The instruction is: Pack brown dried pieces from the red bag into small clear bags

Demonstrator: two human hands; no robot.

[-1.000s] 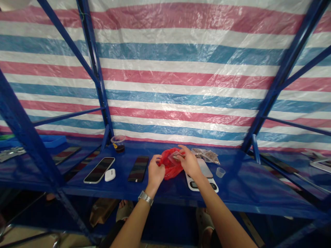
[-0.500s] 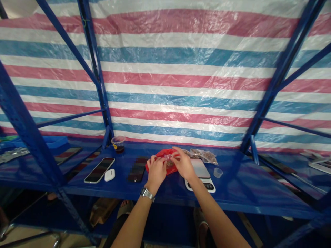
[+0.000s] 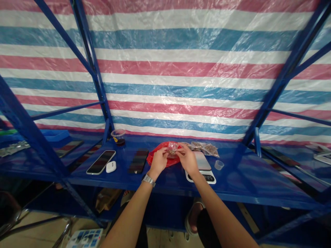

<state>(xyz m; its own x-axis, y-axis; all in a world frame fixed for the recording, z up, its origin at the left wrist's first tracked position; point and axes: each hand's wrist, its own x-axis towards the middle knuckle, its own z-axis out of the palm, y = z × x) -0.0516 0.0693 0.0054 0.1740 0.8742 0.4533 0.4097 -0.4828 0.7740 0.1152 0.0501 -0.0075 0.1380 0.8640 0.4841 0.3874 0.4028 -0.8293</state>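
Note:
Both my hands meet over the middle of the blue shelf (image 3: 168,182). My left hand (image 3: 158,162) and my right hand (image 3: 188,159) pinch a small clear plastic pouch (image 3: 171,149) with brown bits in it, held between them just above a red plastic bag (image 3: 158,155) that lies on the shelf. A silver watch (image 3: 148,179) is on my left wrist. A white kitchen scale (image 3: 203,168) sits right under my right hand.
Several filled clear pouches (image 3: 205,148) lie behind the scale, a small clear cup (image 3: 219,165) to its right. Two phones (image 3: 101,161) (image 3: 139,161), a white earbud case (image 3: 111,166) and a cup of dark liquid (image 3: 118,137) stand to the left. Blue rack posts frame the shelf.
My left hand has let go of the red bag and joined my right hand on the small pouch; both hands hold it over the bag. The view has tilted down a little.

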